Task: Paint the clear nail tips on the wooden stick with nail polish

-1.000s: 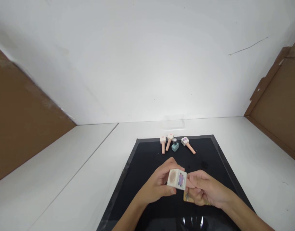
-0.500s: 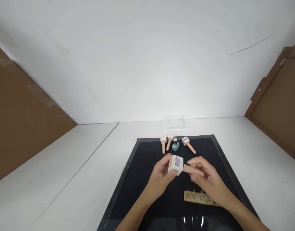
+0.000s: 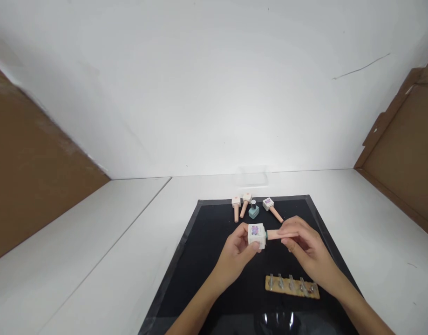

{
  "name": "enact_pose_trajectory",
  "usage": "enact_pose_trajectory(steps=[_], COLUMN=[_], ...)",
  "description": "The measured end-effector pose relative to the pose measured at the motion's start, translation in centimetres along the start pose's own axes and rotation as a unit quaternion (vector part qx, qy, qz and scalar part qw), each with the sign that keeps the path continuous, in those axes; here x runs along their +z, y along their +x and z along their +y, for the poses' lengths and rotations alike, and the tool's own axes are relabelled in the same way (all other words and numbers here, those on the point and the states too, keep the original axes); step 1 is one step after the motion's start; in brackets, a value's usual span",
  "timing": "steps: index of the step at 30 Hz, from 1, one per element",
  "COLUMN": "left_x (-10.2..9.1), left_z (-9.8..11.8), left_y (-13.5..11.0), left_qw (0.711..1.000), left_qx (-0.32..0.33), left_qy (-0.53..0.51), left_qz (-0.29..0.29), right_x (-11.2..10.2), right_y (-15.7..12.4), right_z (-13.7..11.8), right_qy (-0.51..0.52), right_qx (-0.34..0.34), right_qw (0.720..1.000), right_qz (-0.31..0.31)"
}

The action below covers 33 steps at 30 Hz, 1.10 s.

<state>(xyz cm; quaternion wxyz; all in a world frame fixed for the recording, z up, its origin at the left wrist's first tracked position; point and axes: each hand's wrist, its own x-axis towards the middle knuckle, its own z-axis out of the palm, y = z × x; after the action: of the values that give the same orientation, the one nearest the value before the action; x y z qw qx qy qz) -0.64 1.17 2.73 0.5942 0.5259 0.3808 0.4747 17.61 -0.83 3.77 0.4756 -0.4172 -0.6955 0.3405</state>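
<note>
My left hand (image 3: 236,249) is closed round a small white cube-shaped nail polish bottle (image 3: 256,235) with a purple picture on its face. My right hand (image 3: 303,243) pinches the bottle's long pink cap (image 3: 278,234), which lies sideways and joins the bottle at a teal neck. Both hands hover over the black mat (image 3: 207,251). A wooden strip with several metal-tipped nail holders (image 3: 292,286) lies on the mat below my right hand.
At the mat's far edge lie three more white bottles with pink caps (image 3: 236,208) (image 3: 245,204) (image 3: 272,209) and a teal bottle (image 3: 253,211) standing upright. The mat rests on a white table (image 3: 102,260). Brown cardboard panels stand at both sides (image 3: 402,153).
Both hands lifted the cube bottle away from me, uncovering the wooden strip. My right hand shifted from the cube's side to the pink cap, which now sticks out to the right.
</note>
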Motion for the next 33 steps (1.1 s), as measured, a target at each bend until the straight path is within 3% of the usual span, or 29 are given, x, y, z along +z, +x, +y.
enact_pose_trajectory(steps=[6, 13, 22, 33], left_x=[0.0, -0.9, -1.2, -0.7], left_z=[0.2, -1.0, -0.6, -0.1], left_y=[0.0, 0.1, 0.2, 0.3], left_qw=[1.0, 0.999, 0.997, 0.997], left_qx=[-0.01, 0.014, 0.019, 0.029], left_qy=[-0.011, -0.023, -0.047, 0.071], left_qz=[0.004, 0.038, 0.055, 0.029], right_x=[-0.2, -0.8, -1.0, -1.4], right_y=[-0.2, 0.0, 0.1, -0.8], right_z=[-0.1, -0.2, -0.5, -0.2], right_qy=[0.029, 0.01, 0.076, 0.143], right_qx=[0.068, -0.074, -0.096, -0.118], right_qw=[0.997, 0.996, 0.985, 0.975], right_qz=[-0.036, 0.043, 0.121, 0.118])
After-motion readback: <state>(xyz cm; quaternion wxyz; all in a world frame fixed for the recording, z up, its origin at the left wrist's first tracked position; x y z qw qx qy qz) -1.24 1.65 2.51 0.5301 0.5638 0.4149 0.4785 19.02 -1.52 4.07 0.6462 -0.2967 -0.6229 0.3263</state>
